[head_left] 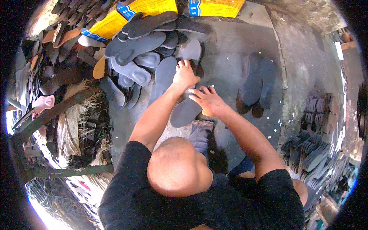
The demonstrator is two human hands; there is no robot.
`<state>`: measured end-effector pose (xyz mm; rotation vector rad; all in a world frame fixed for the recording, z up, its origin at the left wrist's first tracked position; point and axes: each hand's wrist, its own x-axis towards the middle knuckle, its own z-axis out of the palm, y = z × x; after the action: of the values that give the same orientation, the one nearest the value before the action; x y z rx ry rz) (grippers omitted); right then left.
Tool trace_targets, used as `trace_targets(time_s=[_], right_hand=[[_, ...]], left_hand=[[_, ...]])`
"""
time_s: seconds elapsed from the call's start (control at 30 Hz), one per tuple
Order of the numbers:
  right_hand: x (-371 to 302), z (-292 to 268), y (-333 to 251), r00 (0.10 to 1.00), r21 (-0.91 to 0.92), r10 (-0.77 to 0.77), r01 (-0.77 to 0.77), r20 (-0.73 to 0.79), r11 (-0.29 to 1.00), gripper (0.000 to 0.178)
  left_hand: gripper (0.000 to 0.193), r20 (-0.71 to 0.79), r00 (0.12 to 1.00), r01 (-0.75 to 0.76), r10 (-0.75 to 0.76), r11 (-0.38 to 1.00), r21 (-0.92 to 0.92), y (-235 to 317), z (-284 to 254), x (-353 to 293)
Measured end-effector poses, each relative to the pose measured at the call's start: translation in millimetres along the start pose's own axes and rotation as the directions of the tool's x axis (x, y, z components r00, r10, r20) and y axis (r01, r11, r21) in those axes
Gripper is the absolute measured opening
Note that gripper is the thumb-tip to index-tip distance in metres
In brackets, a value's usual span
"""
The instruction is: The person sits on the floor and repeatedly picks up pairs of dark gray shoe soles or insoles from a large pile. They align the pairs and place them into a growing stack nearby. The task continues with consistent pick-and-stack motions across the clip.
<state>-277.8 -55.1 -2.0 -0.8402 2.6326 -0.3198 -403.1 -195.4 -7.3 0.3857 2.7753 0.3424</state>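
Note:
My left hand (184, 76) lies palm down with fingers stretched out over grey shoe soles. The upper end of one sole (191, 50) shows beyond its fingers, and another grey sole (165, 73) lies beside it on the left. My right hand (210, 101) has its fingers spread, with the fingertips at the edge of a grey sole (185, 114) nearer to me. My hands hide the middle of these soles, so I cannot tell whether the far and near ends belong to one sole. Neither hand visibly grips anything.
A heap of grey and black soles (142, 48) lies beyond my left hand, near yellow-and-blue boxes (147, 7). More dark soles (251, 82) lie on the floor at right. Stacked soles (312, 153) stand far right; a dark frame (57, 111) with fibrous scraps is at left.

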Motion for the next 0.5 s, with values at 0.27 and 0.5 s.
trace_targets(time_s=[0.27,0.5], right_hand=[[-17.5,30.9,21.8,0.992,0.051,-0.061,0.066,-0.108,0.996,0.078],[-32.5,35.8,48.2,0.648,0.428,0.687,-0.546,-0.33,0.72,0.078]], left_hand=[[0.066,-0.093,0.959,0.167,-0.267,0.801,-0.575,-15.5,-10.8,-5.1],[0.062,-0.182,0.964,-0.002,-0.195,0.676,-0.737,-70.7,-17.0,3.2]])
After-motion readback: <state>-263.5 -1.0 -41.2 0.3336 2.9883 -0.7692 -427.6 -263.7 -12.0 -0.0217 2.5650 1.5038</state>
